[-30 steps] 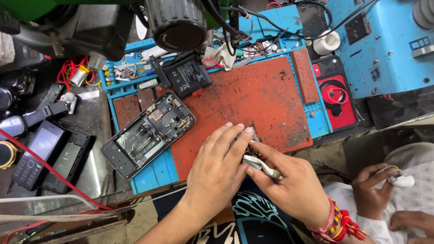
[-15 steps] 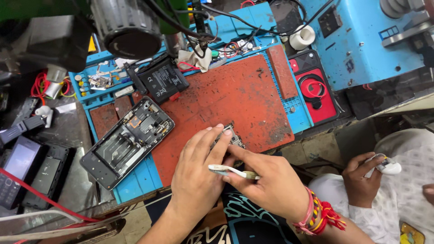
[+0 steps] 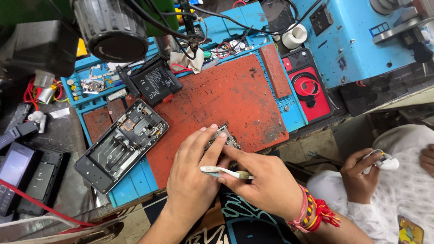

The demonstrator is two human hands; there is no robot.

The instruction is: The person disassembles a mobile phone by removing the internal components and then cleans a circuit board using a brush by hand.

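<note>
A small circuit board [image 3: 224, 134] lies on the red work mat [image 3: 217, 97] near its front edge. My left hand [image 3: 192, 174] rests on the mat with its fingertips pressing the board. My right hand [image 3: 264, 183] grips a white brush-like tool [image 3: 220, 171] that points left, and its index finger reaches toward the board. An opened phone body [image 3: 121, 144] with its insides showing lies to the left, partly on the mat and partly on the blue tray.
A black battery [image 3: 156, 81] lies at the mat's back left. The blue organiser tray [image 3: 92, 81] holds screws and small parts. A microscope head [image 3: 110, 27] hangs above. Dark phones [image 3: 27, 176] lie far left. Another person's hand [image 3: 361, 169] holds a white object at right.
The view has shifted slightly. My hands stay on the board at the mat's front edge, and the white tool is still in my right hand, now lying more level.
</note>
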